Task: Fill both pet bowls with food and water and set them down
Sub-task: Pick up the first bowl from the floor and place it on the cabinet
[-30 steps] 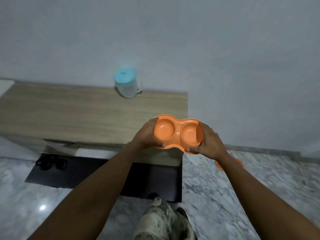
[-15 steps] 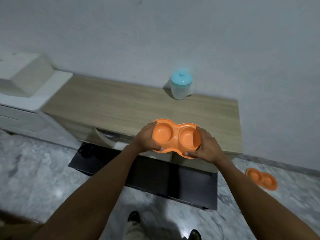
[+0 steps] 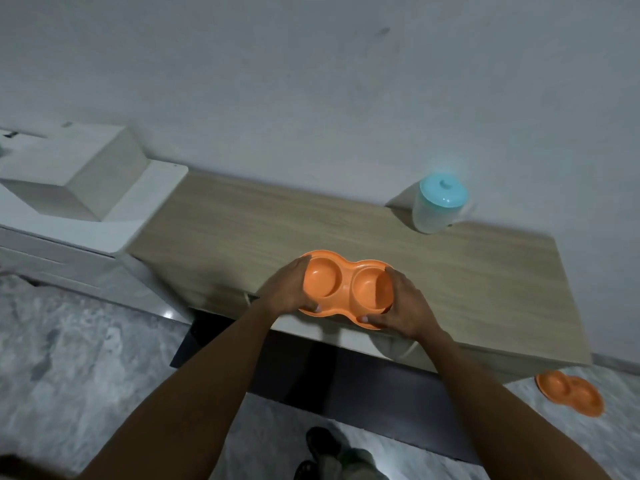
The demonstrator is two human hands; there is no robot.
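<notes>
Head view: left hand and right hand clamp opposite ends of an empty orange plastic double pet bowl, long axis left-right, above the wooden cabinet top's near edge; beyond and rightward stands a teal-lidded clear jug.

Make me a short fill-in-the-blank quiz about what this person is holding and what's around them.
1. Both hands, the left hand and right hand, hold an orange double ____.
2. The clear jug on the wooden cabinet has a ____ lid.
3. A second orange bowl lies on the ____.

Missing words: bowl; blue; floor
</notes>
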